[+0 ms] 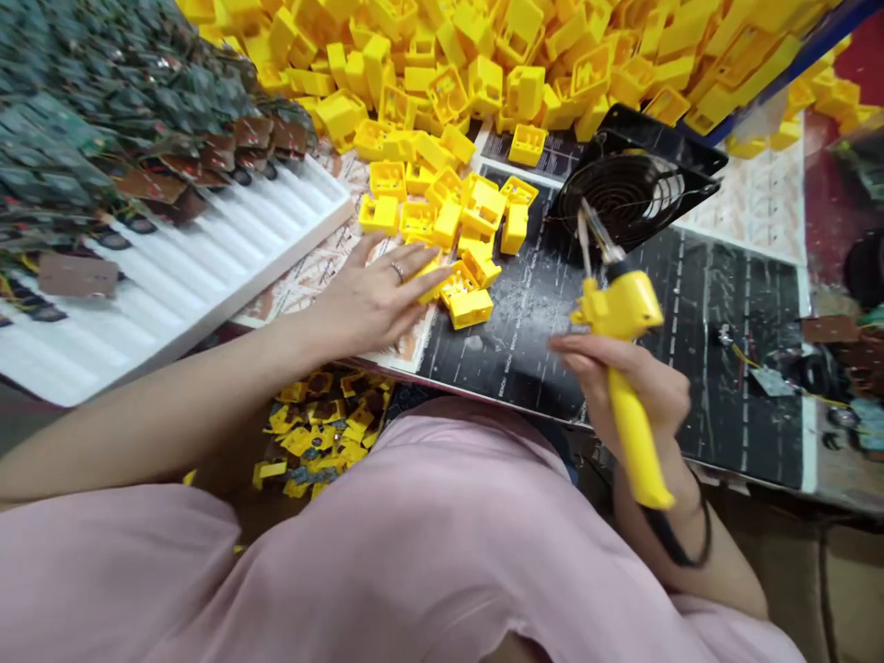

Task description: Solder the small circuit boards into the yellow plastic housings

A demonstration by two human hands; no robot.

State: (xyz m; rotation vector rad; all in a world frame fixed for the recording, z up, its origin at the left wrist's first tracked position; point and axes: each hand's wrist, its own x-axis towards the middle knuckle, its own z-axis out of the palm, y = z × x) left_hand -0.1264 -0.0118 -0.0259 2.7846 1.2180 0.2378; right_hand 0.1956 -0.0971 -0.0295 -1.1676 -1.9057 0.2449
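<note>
Gripping soldering gun point(625, 304) by handle point(633, 424) — likely heat clearance — right hand point(661, 391); left hand point(373, 296), spread, touches yellow housings point(471, 309) near desk point(725, 368) front edge.

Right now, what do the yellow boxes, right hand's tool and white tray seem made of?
Yellow boxes: likely moulded plastic, slightly glossy, with thin walls and crisp edges.
Tool: probably plastic body, smooth and evenly yellow; greyish prongs look metallic.
White tray: matt, perhaps foam, judging by its thick, ribbed form.
</note>
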